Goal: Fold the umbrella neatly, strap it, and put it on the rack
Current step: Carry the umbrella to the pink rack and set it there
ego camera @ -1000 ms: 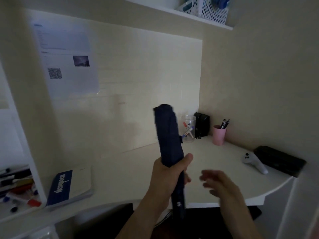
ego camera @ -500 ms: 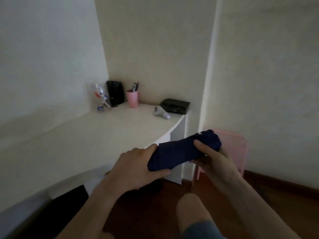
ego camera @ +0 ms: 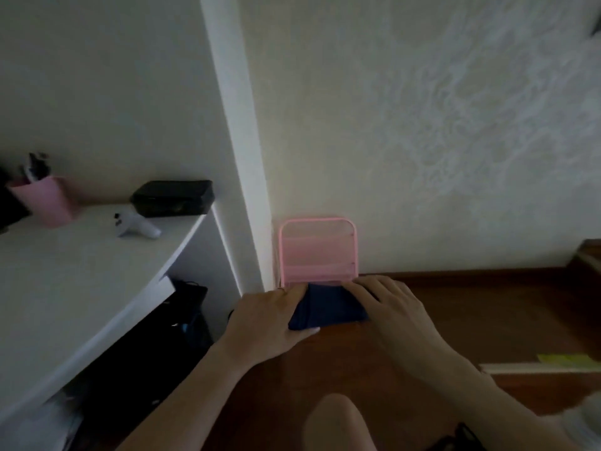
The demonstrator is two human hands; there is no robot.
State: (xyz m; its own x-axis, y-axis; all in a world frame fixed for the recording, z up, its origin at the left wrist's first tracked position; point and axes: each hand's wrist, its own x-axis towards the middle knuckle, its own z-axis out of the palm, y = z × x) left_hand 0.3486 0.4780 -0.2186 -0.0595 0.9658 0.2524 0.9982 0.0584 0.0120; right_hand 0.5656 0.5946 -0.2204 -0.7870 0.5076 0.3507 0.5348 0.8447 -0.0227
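One folded navy umbrella (ego camera: 327, 309), gripped at both ends: left hand (ego camera: 270, 315) and right hand (ego camera: 387, 304) closed on it, low at the front of one pink rack (ego camera: 317, 245) against the wall. Desk (ego camera: 81, 278) edge on the left, bare wood floor (ego camera: 471, 314) on the right.

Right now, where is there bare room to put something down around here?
The white desk is bare in front of the white controller and pink cup. The wooden floor right of the right hand is open. It is crowded at the pink rack, where both hands hold the umbrella.
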